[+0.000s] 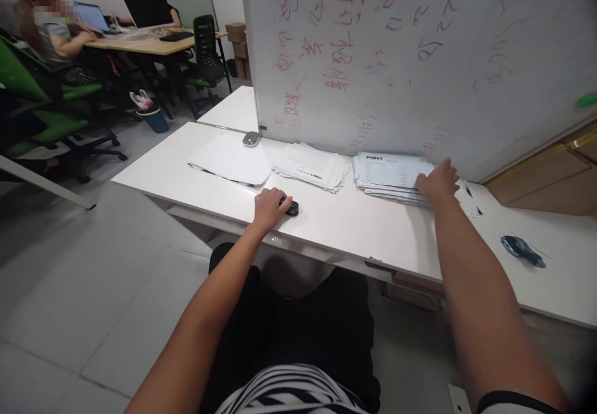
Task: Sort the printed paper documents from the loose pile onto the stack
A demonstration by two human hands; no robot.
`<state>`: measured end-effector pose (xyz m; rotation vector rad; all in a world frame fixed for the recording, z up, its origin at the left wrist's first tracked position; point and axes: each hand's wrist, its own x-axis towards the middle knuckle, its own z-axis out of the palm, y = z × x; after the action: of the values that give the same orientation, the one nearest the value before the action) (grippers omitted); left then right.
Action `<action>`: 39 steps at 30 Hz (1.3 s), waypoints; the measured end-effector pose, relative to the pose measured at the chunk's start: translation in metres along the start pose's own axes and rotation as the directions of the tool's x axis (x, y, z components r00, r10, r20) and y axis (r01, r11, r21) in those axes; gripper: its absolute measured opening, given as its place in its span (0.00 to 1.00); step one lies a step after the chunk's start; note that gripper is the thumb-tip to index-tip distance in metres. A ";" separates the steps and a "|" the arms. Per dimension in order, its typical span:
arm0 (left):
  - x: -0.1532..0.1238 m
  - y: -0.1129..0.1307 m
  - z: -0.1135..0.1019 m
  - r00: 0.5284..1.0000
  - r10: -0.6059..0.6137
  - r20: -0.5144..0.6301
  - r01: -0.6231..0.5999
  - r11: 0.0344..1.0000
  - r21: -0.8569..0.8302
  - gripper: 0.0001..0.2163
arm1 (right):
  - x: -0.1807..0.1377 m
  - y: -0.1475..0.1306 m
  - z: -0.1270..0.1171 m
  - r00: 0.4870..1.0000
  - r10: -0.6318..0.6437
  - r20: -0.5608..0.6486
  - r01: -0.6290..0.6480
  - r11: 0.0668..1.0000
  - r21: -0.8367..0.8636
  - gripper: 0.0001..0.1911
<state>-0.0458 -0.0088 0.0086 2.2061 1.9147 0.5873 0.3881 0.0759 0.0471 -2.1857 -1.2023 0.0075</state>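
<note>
On the white desk (pixel 340 227), near its front edge, my left hand (pixel 269 207) is closed around a small black stapler (pixel 292 207), whose end sticks out past the fingers. My right hand (pixel 439 183) is at the right edge of a stack of printed sheets (pixel 389 174) headed "PONY". Its thumb rests against the stack's corner and the other fingers spread apart toward the whiteboard. Left of that stack lies a looser pile of papers (pixel 310 166), its printing upside down to me. Farther left, white sheets (pixel 233 159) lie with dark edges showing.
A grey computer mouse (pixel 250 138) sits by the foot of the whiteboard (pixel 345 59), which stands along the desk's back. At right are a dark glossy object (pixel 522 251) and cardboard boxes (pixel 550 174). Two people are at another table (pixel 153 42), with a waste bin (pixel 153 117) nearby.
</note>
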 end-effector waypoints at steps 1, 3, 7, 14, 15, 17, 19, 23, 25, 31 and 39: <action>0.000 0.000 0.000 1.000 0.003 0.002 -0.003 1.000 0.002 0.15 | -0.004 -0.006 0.009 0.999 -0.035 -0.036 0.035 0.999 -0.016 0.38; 0.000 -0.001 0.000 1.000 0.003 0.012 -0.003 1.000 0.012 0.14 | -0.021 -0.020 0.029 0.983 -0.172 -0.064 0.169 0.984 -0.050 0.35; 0.000 -0.001 0.000 1.000 0.005 0.018 -0.006 0.999 0.045 0.15 | -0.062 -0.050 0.073 0.892 -0.430 0.140 0.444 0.891 -0.092 0.26; 0.001 -0.001 0.002 1.000 0.010 0.008 -0.010 0.998 0.060 0.15 | -0.088 -0.055 0.109 0.891 -0.431 0.141 0.450 0.876 -0.170 0.23; 0.000 0.000 0.002 1.000 0.007 0.004 -0.007 0.998 0.061 0.15 | -0.087 -0.052 0.108 0.898 -0.425 0.115 0.439 0.882 -0.169 0.22; 0.000 0.001 0.003 1.000 -0.002 -0.011 0.003 0.998 0.068 0.14 | -0.086 -0.047 0.107 0.911 -0.403 0.085 0.412 0.897 -0.162 0.22; -0.001 0.001 0.003 1.000 -0.010 -0.025 0.011 0.997 0.075 0.14 | -0.084 -0.044 0.106 0.920 -0.388 0.059 0.393 0.906 -0.157 0.22; -0.001 0.002 0.004 0.999 -0.011 -0.032 0.013 0.997 0.080 0.13 | -0.083 -0.042 0.106 0.924 -0.382 0.038 0.383 0.910 -0.157 0.23; -0.001 0.002 0.005 0.999 -0.008 -0.037 0.011 0.996 0.084 0.13 | -0.083 -0.043 0.105 0.927 -0.371 0.046 0.374 0.914 -0.157 0.23; -0.001 0.001 0.006 0.999 0.002 -0.043 0.001 0.996 0.086 0.13 | -0.085 -0.045 0.103 0.934 -0.355 0.034 0.356 0.924 -0.143 0.21; -0.002 0.001 0.006 0.999 0.008 -0.049 -0.005 0.998 0.060 0.13 | -0.084 -0.043 0.103 0.942 -0.336 -0.007 0.331 0.931 -0.153 0.21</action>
<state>-0.0427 -0.0098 0.0032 2.2551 1.9754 0.5978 0.2757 0.0821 -0.0360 -2.0673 -1.5861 -0.2692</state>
